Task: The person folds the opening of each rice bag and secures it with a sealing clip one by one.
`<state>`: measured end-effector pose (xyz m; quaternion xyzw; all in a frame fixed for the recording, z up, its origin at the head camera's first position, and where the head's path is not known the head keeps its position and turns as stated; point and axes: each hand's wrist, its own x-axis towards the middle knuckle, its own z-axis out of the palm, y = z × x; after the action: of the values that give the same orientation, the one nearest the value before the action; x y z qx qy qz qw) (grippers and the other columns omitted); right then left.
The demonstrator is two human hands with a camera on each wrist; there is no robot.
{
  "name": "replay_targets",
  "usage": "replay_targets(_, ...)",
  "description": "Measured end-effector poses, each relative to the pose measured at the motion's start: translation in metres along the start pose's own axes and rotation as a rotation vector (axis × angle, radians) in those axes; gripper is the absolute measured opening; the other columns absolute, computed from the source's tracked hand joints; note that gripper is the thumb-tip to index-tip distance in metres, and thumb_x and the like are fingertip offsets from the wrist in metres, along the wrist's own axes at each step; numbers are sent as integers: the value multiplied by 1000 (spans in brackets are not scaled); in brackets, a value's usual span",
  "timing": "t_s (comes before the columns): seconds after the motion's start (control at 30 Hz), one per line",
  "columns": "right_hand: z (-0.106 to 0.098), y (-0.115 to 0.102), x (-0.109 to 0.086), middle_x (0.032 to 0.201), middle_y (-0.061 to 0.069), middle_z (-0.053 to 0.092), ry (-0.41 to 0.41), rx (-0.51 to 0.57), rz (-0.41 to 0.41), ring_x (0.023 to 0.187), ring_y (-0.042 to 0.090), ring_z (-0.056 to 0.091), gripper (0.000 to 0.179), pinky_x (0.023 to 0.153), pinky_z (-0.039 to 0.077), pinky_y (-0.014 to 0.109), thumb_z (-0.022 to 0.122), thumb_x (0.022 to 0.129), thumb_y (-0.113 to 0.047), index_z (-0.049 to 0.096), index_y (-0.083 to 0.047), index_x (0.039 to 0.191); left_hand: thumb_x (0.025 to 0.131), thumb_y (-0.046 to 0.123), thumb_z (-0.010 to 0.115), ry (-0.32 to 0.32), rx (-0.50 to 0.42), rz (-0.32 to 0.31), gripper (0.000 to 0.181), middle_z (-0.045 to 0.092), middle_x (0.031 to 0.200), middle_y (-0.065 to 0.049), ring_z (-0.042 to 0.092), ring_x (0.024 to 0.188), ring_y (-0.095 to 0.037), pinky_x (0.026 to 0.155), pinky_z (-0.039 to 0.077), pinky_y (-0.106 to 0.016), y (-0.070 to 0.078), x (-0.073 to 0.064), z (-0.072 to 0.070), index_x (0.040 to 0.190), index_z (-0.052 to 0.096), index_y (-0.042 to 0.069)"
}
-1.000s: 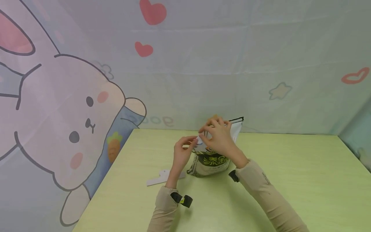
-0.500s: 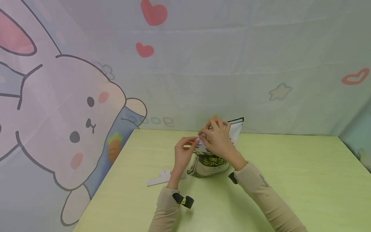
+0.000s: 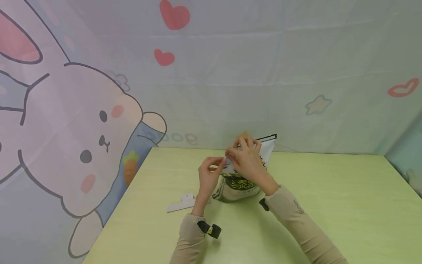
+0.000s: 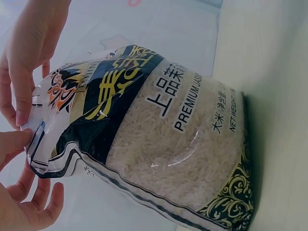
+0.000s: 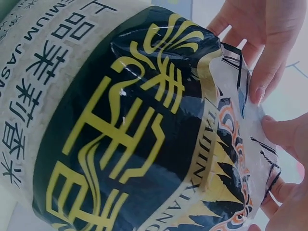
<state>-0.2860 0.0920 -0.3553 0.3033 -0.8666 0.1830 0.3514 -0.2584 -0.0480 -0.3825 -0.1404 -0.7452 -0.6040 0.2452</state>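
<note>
Pinch grips: left hand (image 3: 208,178) at ten o'clock, right hand (image 3: 248,159) at twelve, both grasping a clear, black-and-gold plastic rice bag (image 3: 242,192) by its white top (image 3: 268,147); even tension should limit creasing.

2 beige sleeves (image 3: 301,223); black wristbands (image 3: 215,231), 1 marked yellow-green

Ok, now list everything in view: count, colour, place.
Table: one, yellow-green, lower part of the head view
Rice bag: one, clear, dark, gold and white, on the table
Clip-like piece: one, white, table, left of the bag
Backdrop: one, pale, behind the table
Printed rabbit: one, mostly white, backdrop's left
Printed hearts: three, red, on the backdrop
Sleeves: two, beige, lower head view
Wrist devices: two, black, at the cuffs
Left hand: one, bare, pinching the bag's top
Right hand: one, bare, likewise
</note>
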Motion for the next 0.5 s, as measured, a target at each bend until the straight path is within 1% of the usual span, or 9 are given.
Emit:
replay_targets(0.23, 2, 0, -3, 91, 6, 48, 27, 31, 1, 96, 30, 38, 9, 83, 23, 55, 61, 84, -14, 63, -20, 78, 80, 7, 64, 3, 41, 13, 15, 62, 84, -20, 59, 76, -31, 61, 48, -18, -2, -3, -3, 90, 67, -4)
replay_targets(0.33, 3, 1, -3, 91, 6, 48, 49, 36, -5, 98, 30, 39, 8, 83, 23, 55, 61, 84, -15, 63, -20, 77, 80, 7, 65, 11, 70, 25, 15, 62, 84, -20, 59, 76, -32, 61, 47, -20, -1, -4, -4, 89, 67, -4)
replay_targets(0.5, 5, 3, -2, 91, 7, 50, 94, 32, -27, 96, 31, 40, 6, 83, 23, 56, 64, 81, -16, 63, -18, 76, 79, 7, 65, 32, 126, 55, 12, 63, 83, -18, 59, 74, -31, 61, 46, -26, -3, -6, -4, 86, 67, -3)
